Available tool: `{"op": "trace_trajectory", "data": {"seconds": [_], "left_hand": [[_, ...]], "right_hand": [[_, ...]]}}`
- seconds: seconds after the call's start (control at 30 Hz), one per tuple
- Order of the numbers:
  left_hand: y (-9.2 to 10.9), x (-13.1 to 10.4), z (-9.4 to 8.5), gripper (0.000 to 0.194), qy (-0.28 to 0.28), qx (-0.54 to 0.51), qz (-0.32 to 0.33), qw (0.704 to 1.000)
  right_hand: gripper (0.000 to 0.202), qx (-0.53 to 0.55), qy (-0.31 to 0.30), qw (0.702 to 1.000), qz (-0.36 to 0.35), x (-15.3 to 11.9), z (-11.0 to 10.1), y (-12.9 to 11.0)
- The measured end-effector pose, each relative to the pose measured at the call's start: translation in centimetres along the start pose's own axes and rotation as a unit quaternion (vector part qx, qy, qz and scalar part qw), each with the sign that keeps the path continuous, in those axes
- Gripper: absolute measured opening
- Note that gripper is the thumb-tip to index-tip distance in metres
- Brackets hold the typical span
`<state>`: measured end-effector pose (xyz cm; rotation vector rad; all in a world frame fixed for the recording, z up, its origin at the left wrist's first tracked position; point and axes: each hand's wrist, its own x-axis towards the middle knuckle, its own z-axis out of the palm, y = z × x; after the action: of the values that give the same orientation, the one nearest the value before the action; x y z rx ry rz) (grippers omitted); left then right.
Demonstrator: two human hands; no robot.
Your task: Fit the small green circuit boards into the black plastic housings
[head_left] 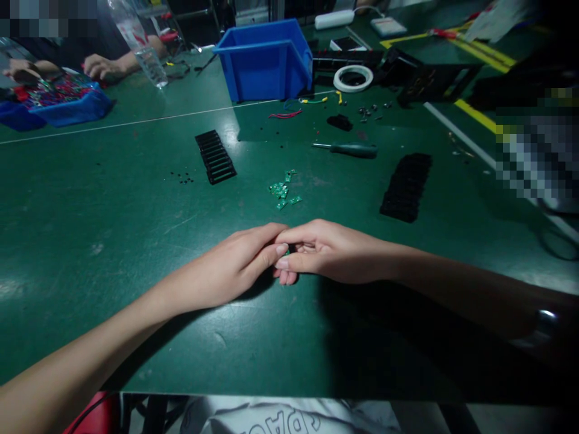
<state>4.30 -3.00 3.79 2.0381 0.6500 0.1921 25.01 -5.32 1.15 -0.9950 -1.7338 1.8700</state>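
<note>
My left hand (pixel 244 259) and my right hand (pixel 330 250) meet just above the green table, fingertips touching. Between the thumbs a sliver of a small green circuit board (pixel 287 253) shows; most of it is hidden by the fingers, and both hands are closed on it. Beyond the fingers lies a loose pile of small green circuit boards (pixel 279 190). A black slotted plastic frame (pixel 216 158) rests to the left of that pile, with several tiny black bits (pixel 181 178) beside it. Over to the right lies a stack of black plastic parts (pixel 406 187).
A screwdriver (pixel 355 149) lies past the boards. Farther back stand a blue bin (pixel 271 69), a roll of tape (pixel 353 79) and a clear bottle (pixel 151 60). At the far left, another person's hands (pixel 102 67) are near a blue tray (pixel 75 108) of wired parts.
</note>
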Motion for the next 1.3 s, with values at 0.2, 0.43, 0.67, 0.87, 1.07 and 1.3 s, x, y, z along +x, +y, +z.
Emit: {"op": "trace_trajectory", "data": {"seconds": [0.2,0.43,0.67,0.87,1.07,1.3], "left_hand": [[0.0,-0.2,0.0,0.026,0.007,0.018,-0.003,1.0],[-0.2,0.1,-0.4,0.026,-0.008,-0.008,0.016,1.0],[-0.5,0.1,-1.3,0.029,-0.038,-0.05,0.037,0.997],[-1.1,0.0,-2.0,0.035,-0.054,-0.022,0.044,0.997],[-1.3,0.1,-1.6,0.034,-0.031,0.022,0.083,0.996],[-1.4,0.2,-0.9,0.03,-0.005,0.057,0.097,0.994]], "right_hand": [[0.012,0.015,-0.01,1.0,0.007,0.0,0.0,-0.1],[0.016,0.029,-0.011,0.999,0.012,-0.1,0.1,-0.1],[0.017,0.039,-0.013,0.999,0.011,-0.1,0.1,0.0],[0.023,0.065,-0.01,0.998,0.019,-0.3,0.1,0.0],[0.023,0.067,-0.009,0.998,0.014,-0.2,0.0,-0.1],[0.026,0.073,-0.008,0.997,0.014,-0.2,0.0,0.0]]}}
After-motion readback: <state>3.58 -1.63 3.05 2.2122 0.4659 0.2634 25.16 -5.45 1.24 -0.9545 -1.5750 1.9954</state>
